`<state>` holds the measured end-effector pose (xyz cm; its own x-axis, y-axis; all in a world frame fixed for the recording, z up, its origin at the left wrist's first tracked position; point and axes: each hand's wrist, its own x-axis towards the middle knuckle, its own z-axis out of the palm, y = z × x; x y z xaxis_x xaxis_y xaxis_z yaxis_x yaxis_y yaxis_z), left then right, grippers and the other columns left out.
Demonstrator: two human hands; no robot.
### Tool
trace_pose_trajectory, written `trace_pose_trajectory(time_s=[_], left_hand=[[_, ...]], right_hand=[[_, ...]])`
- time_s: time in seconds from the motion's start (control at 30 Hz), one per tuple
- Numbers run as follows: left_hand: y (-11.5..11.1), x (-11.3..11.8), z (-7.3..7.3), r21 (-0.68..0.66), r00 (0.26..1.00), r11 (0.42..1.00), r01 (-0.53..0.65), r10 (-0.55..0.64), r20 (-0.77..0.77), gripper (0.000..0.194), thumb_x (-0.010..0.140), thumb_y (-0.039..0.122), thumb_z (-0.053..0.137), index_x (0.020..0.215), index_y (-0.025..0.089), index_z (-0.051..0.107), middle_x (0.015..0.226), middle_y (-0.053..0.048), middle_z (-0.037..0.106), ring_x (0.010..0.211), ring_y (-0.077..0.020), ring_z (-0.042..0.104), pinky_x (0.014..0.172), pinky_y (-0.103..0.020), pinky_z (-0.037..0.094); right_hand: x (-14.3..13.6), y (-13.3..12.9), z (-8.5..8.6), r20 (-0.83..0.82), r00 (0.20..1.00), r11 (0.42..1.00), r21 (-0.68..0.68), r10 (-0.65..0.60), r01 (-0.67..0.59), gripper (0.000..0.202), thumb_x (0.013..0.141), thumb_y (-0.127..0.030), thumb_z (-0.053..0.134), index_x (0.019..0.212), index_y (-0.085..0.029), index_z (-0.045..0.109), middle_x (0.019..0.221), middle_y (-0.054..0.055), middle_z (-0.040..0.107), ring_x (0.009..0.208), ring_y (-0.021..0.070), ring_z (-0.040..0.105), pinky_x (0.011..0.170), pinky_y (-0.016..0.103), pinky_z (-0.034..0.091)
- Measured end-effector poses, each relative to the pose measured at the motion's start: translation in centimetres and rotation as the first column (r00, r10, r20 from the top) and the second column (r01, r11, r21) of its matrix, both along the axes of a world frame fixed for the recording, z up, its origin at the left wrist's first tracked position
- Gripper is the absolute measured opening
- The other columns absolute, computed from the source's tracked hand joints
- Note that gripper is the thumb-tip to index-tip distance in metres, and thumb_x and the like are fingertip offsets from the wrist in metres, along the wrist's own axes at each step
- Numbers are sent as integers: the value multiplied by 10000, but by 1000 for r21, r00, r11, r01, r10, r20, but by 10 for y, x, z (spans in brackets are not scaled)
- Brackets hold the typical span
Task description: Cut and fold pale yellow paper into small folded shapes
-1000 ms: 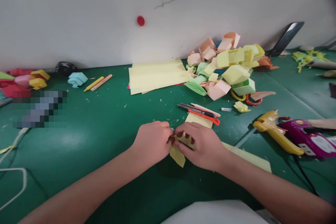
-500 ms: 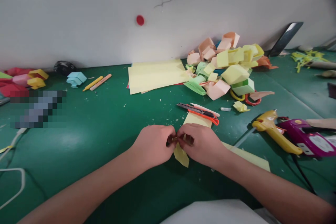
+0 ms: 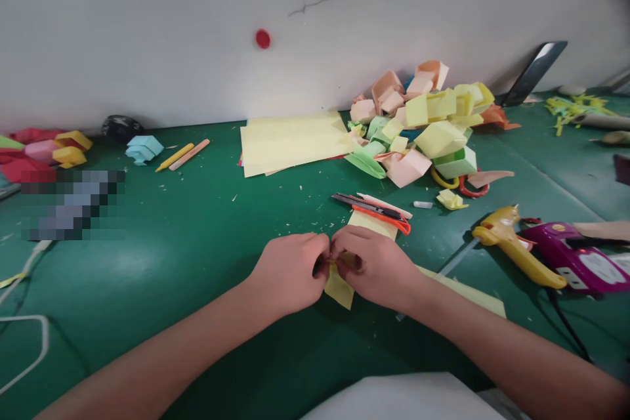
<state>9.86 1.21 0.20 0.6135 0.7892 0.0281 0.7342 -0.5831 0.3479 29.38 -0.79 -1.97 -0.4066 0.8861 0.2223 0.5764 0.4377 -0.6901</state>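
My left hand (image 3: 294, 272) and my right hand (image 3: 377, 269) meet fingertip to fingertip over the green table, both pinching a small yellow paper piece (image 3: 339, 290). Its lower end hangs below my fingers, while the upper part is hidden by them. Just beyond my right hand lies a yellow paper strip (image 3: 371, 223), with a black and orange cutter (image 3: 371, 207) across its far end. Another yellow strip (image 3: 472, 295) lies partly under my right forearm.
Folded paper pieces (image 3: 440, 138) are heaped at the back right, beside yellow sheets (image 3: 295, 141). A yellow glue gun (image 3: 522, 249) and a purple device (image 3: 581, 259) lie right. A phone (image 3: 534, 73) leans on the wall. Red and yellow paper shapes (image 3: 42, 152) lie left.
My fingertips have shifted slightly on the paper, and its hanging end has turned a little and moved slightly up. Both hands remain in nearly the same place.
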Motion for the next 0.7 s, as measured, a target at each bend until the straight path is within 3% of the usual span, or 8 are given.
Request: trace_pose_trajectory(time_s=[0.33,0.5,0.7], left_hand=[[1,1,-2,24,1000,1000,-3,4,-16,119,831,133,573,744,208,545,754,25,629,678,-149,595,568,-268,350],[4,1,-4,37,1000,999,31,-31,3,136,843,137,577,733,208,540,764,25,631,704,-148,596,570,-266,347],[5,-1,-2,-92,998,996,17,-11,67,106,806,123,591,778,214,543,797,29,627,679,-140,581,578,-255,364]], right_hand=[[4,0,6,-80,994,994,-76,76,-82,311,714,19,550,891,-229,613,954,29,656,851,178,626,717,283,495],[5,3,10,-111,991,988,-123,78,-92,164,809,-74,585,867,-221,630,913,37,652,822,179,621,701,289,500],[5,5,6,-77,997,980,-197,16,-31,133,795,-103,646,851,-221,621,871,15,662,763,162,622,667,276,478]])
